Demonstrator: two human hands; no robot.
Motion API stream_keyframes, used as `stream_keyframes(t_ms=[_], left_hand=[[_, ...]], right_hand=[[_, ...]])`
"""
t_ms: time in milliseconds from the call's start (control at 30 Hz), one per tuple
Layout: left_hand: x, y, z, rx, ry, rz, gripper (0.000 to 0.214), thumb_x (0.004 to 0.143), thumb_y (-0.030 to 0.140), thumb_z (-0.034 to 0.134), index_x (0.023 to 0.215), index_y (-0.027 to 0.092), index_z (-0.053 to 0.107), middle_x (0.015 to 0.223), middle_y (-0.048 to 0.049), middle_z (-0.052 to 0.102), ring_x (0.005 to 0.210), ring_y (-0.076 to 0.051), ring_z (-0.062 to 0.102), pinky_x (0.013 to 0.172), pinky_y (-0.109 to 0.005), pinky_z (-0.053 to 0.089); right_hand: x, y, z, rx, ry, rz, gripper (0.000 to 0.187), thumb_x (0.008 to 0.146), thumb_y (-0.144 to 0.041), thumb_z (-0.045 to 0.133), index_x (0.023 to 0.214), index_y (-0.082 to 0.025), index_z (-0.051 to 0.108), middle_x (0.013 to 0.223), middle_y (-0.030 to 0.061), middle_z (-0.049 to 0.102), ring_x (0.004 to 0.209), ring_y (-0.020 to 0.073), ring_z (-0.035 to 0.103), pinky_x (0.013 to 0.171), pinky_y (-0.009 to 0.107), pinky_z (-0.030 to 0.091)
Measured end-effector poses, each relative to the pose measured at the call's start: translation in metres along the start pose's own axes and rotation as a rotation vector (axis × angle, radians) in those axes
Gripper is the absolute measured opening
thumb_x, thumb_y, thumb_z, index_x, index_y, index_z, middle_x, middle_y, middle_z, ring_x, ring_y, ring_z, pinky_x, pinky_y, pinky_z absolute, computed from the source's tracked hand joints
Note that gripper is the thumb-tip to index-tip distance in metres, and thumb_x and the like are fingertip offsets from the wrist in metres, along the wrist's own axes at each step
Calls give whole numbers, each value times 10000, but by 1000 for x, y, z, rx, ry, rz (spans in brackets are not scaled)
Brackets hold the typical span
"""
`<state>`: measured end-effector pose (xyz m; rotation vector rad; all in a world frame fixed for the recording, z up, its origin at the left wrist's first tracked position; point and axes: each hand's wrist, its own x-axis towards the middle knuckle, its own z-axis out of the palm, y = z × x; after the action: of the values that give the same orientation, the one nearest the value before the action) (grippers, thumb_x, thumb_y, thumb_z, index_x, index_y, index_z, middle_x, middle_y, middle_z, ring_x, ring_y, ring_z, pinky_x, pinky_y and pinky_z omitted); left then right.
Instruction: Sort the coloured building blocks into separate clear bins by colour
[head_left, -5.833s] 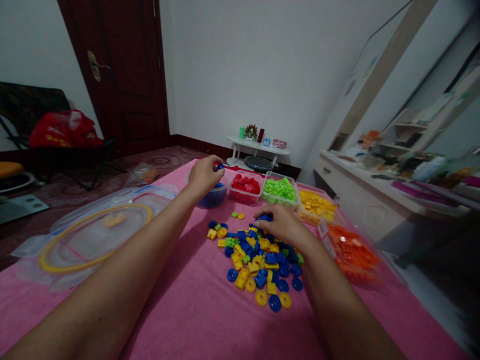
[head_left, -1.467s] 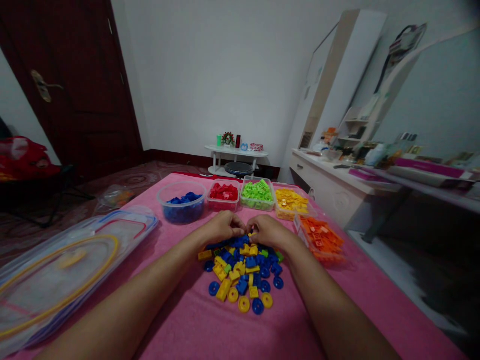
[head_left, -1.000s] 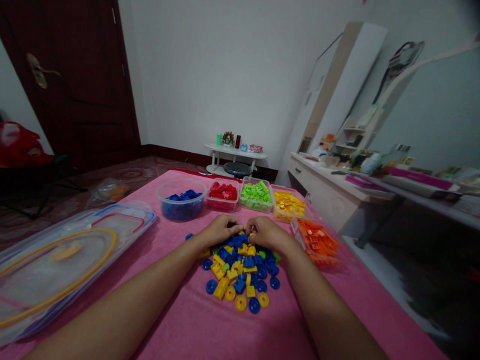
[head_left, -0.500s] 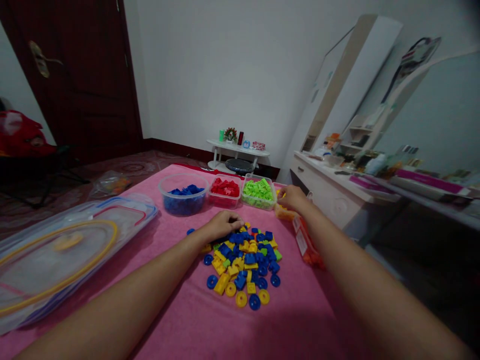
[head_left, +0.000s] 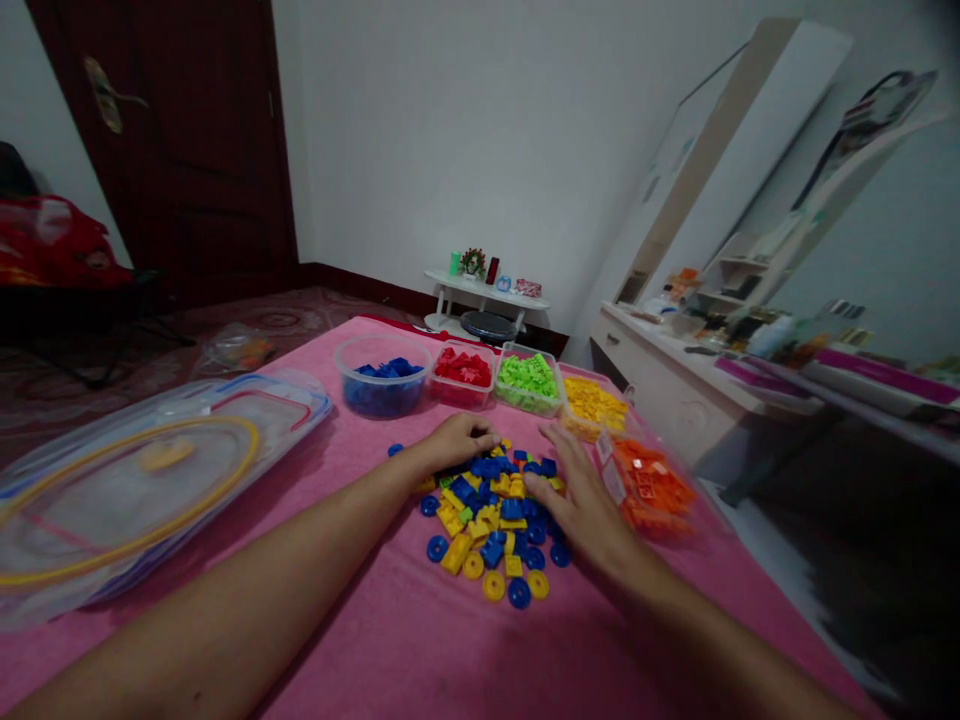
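Note:
A loose pile of blue, yellow and a few green toy building bricks [head_left: 487, 515] lies on the pink cloth, with blue and yellow ring-shaped wheels along its near side. My left hand [head_left: 456, 440] rests at the pile's far left edge, fingers curled together; whatever they hold is hidden. Over the right side of the pile is my right hand [head_left: 574, 490], thumb and fingers apart with nothing seen in them. Behind the pile stand containers of blue bricks [head_left: 386, 385], red bricks [head_left: 463, 370], green bricks [head_left: 529, 380] and yellow bricks [head_left: 594, 402]. A tub of orange bricks [head_left: 651, 485] is right of my right hand.
Stacked clear lids [head_left: 172, 470] lie on the left of the pink-covered table [head_left: 420, 630]. Beyond it are a small white shelf [head_left: 487, 290] with ornaments and a white dressing table [head_left: 675, 370] at the right. A brown door [head_left: 172, 150] is at the back left.
My right hand has moved from the yellow container back toward me, over the pile, and its fingers have spread. My left hand stays at the pile's edge. The view has shifted slightly.

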<state>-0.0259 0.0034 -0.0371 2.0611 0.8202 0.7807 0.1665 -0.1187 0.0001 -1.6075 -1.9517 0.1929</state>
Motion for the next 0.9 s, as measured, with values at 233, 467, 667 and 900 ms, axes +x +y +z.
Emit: stream_keyframes(t_ms=[233,467,667,900], left_hand=[[0,0,1,-62,14,-11,342,767,427,539,614,123,574,556,36,438,535,-83,356,493,-204,266],[0,8,-24,-273,23,-185,344,675,447,640,738,108,642,564,19,538,479,-81,431,481,-207,346],[0,17,-62,-70,-4,-177,241,708,328,613,701,94,671,534,-1,567,466,-84,464,456,-194,345],[2,38,-59,-421,343,-239,140,738,234,626,712,98,639,592,-11,607,505,-76,521,504,-185,414]], right_hand=[[-24,15,30,316,73,356,675,867,-588,368,1405,-183,328,1486,128,301,1383,251,248,1134,469,195],[36,-21,65,479,149,266,494,902,-532,317,1163,-179,545,1225,121,585,1154,218,519,1000,379,391],[68,-50,83,629,13,158,584,914,-571,223,1117,-162,587,1122,85,646,1043,193,571,884,306,447],[64,-48,67,616,69,117,469,887,-532,377,1004,-152,625,1008,85,675,985,204,595,846,303,453]])
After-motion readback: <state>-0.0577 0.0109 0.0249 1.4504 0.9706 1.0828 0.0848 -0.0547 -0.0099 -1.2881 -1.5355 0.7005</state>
